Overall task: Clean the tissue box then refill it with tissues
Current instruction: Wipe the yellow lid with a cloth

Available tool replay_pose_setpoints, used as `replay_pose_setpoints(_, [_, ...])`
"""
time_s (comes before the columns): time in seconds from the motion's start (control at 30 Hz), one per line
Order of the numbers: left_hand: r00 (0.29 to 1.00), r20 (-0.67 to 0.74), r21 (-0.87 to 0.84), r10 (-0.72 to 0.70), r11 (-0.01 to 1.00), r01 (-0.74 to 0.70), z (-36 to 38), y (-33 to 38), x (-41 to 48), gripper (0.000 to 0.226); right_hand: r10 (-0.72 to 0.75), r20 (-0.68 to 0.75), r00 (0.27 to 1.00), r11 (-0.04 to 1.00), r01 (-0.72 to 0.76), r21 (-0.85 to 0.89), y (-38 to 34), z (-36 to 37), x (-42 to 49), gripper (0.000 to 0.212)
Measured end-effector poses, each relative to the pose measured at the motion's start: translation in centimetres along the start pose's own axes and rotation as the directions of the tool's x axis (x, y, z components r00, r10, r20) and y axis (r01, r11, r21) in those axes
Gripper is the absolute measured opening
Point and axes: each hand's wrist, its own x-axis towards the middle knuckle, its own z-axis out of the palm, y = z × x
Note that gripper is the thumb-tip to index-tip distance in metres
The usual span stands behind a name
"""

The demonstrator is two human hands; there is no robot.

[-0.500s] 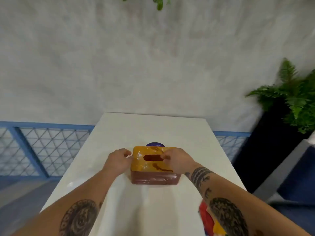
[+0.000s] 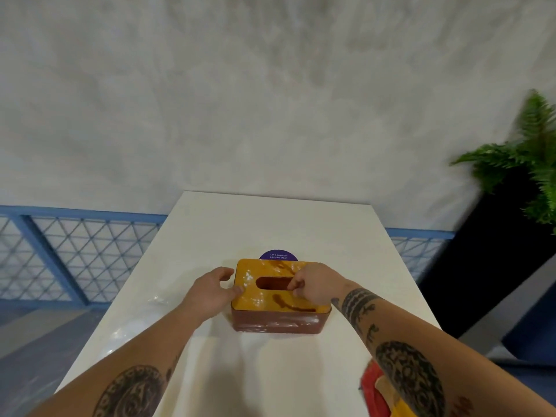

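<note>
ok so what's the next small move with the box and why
Probably lift the lid straight up off the base. The right hand has its fingers curled at the right end of the slot, and the left hand has its thumb on the lid's left edge, so both look placed to pull. The lid is stained and seated; cleaning inside needs it off.

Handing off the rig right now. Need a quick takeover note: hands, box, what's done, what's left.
Hands: left hand has its thumb on the lid at the left edge; whether its fingers grip is unclear. The right hand has fingers curled at the right end of the slot, holding the lid.
Things: tissue box stands on the white table, lid on, in front of a purple sticker. The red and yellow item at front right is unidentifiable.
Done: nothing visible; the lid shows dark smears and white dust.
Left: clean the box, then refill; no tissues visible.
</note>
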Motion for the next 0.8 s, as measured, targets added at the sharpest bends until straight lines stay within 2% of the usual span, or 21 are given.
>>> replay_pose_setpoints(0.37, [0.999,-0.05,-0.184,-0.015,0.983,0.005,-0.6,0.3,-0.4,0.049,0.019,-0.003,1.0,0.998,-0.019,0.059,-0.2,-0.6,-0.2,0.021])
replay_pose_setpoints(0.53, [0.99,-0.128,-0.224,-0.053,0.974,0.023,-0.7,0.9,-1.0,0.036,0.019,-0.035,0.999,0.998,-0.017,0.06,-0.4,-1.7,-1.4,0.02])
replay_pose_setpoints(0.6, [0.986,-0.147,-0.306,-0.084,0.951,0.035,-0.6,1.4,-1.4,0.029,0.027,-0.048,0.999,0.997,-0.023,0.073,-0.4,-2.0,-2.1,0.02])
replay_pose_setpoints(0.7, [0.99,-0.101,-0.448,-0.102,0.893,0.046,-0.3,2.8,-2.3,0.023,0.021,-0.08,0.997,0.997,-0.014,0.082,-0.4,-2.2,-3.4,0.019])
replay_pose_setpoints(0.8, [0.996,-0.021,-0.514,-0.09,0.855,0.066,0.0,3.8,-3.3,0.022,0.021,-0.094,0.995,0.997,-0.015,0.072,-0.5,-2.1,-4.8,0.02])
